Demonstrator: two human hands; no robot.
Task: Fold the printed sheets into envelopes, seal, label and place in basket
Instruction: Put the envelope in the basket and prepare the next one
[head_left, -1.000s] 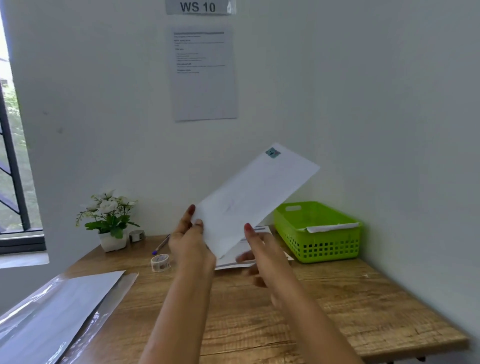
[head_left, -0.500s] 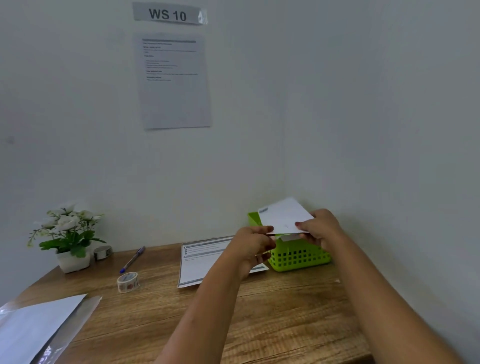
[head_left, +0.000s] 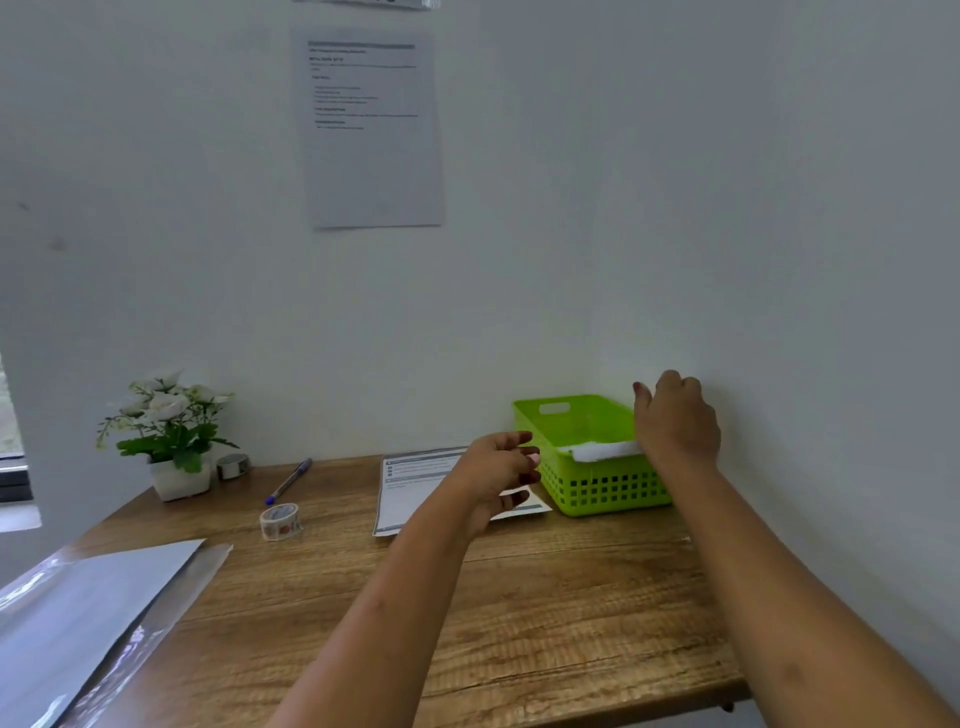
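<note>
Head view: your right hand (head_left: 675, 423) sits over the far-right green basket (head_left: 597, 488), at the white envelope (head_left: 602, 451) lying inside; grip hidden, can't tell. Your left hand (head_left: 498, 470) hovers loosely curled, empty, above the printed sheets (head_left: 410, 493). Envelope looks delivered; those sheets remain unfolded.

One desk (head_left: 545, 597). One basket (head_left: 602, 488), green. One envelope (head_left: 602, 451) that I can see in it. One pile of sheets (head_left: 415, 488), leaves uncountable. One pen (head_left: 289, 481). Two tape rolls: patterned roll (head_left: 280, 521), silver roll (head_left: 232, 465). One flower pot (head_left: 179, 480). One wall notice (head_left: 371, 130). One plastic sleeve (head_left: 78, 623). Two hands, mine: left hand (head_left: 498, 467), right hand (head_left: 675, 423).
</note>
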